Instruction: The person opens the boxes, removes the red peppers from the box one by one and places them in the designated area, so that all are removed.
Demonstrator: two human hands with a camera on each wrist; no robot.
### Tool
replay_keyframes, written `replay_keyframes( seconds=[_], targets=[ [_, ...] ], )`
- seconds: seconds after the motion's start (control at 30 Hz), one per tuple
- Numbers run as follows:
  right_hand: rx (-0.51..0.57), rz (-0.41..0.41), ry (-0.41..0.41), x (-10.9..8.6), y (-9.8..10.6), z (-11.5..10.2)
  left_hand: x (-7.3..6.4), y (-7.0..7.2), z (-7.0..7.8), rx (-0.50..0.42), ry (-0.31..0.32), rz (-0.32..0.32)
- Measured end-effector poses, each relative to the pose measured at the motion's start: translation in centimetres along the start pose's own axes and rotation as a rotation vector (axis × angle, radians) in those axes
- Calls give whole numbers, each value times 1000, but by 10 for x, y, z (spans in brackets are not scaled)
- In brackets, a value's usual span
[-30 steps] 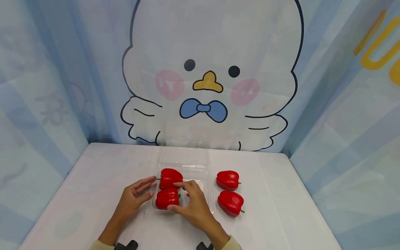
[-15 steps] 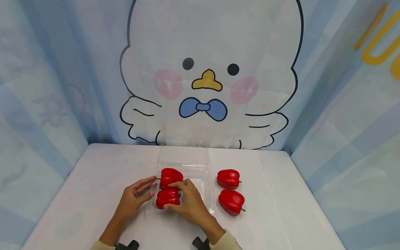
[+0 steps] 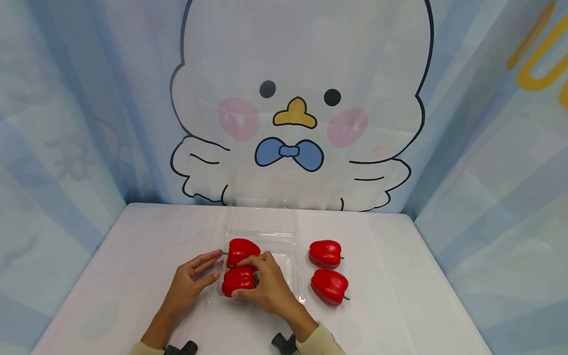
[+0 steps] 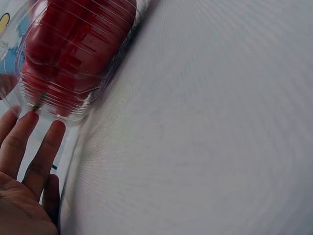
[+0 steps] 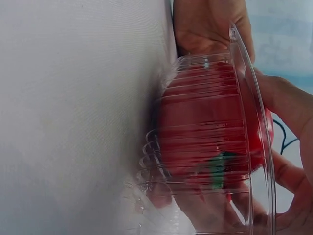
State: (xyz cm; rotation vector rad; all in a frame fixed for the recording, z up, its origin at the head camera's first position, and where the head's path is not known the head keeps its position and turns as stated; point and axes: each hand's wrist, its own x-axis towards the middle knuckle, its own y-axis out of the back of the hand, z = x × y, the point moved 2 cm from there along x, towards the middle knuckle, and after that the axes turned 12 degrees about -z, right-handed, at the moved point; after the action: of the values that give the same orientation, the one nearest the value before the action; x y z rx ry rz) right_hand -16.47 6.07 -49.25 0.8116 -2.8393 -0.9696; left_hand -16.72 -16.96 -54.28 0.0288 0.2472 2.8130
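Note:
My right hand (image 3: 268, 288) grips the front red bell pepper (image 3: 237, 282), thumb at its near side and fingers at its far side. That pepper sits in the left half of a clear plastic clamshell container (image 3: 290, 242). Behind it, in the same half, lies another red bell pepper (image 3: 241, 250) with its stem to the left. My left hand (image 3: 191, 278) is beside the container's left wall, fingers extended. In the left wrist view its fingertips are at the ribbed container wall (image 4: 73, 110). Through the plastic, the right wrist view shows the gripped pepper's green stem (image 5: 217, 171).
Two more bell peppers, a far one (image 3: 325, 254) and a near one (image 3: 330, 287), lie on the white table (image 3: 399, 296) right of the container. Its raised clear lid (image 3: 259, 222) stands toward the cartoon-printed curtain (image 3: 293, 182) at the back.
My right hand has shifted slightly left over the front pepper, its wrist drawing a little left. The left hand stays at the container's side.

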Motion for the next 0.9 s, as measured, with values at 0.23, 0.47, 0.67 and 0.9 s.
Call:
replay_keyframes(
  seconds=[0.23, 0.47, 0.67, 0.9],
  targets=[
    [28, 31, -4, -2, 2, 1, 1, 0, 0, 0, -17, -6],
    [53, 54, 27, -5, 4, -1, 1, -1, 1, -8, -15, -1],
    [76, 60, 21, -6, 7, -3, 1, -1, 2, -8, -20, 1],
    [100, 70, 19, -8, 11, -7, 0, -1, 2, -25, -24, -2]
  ],
)
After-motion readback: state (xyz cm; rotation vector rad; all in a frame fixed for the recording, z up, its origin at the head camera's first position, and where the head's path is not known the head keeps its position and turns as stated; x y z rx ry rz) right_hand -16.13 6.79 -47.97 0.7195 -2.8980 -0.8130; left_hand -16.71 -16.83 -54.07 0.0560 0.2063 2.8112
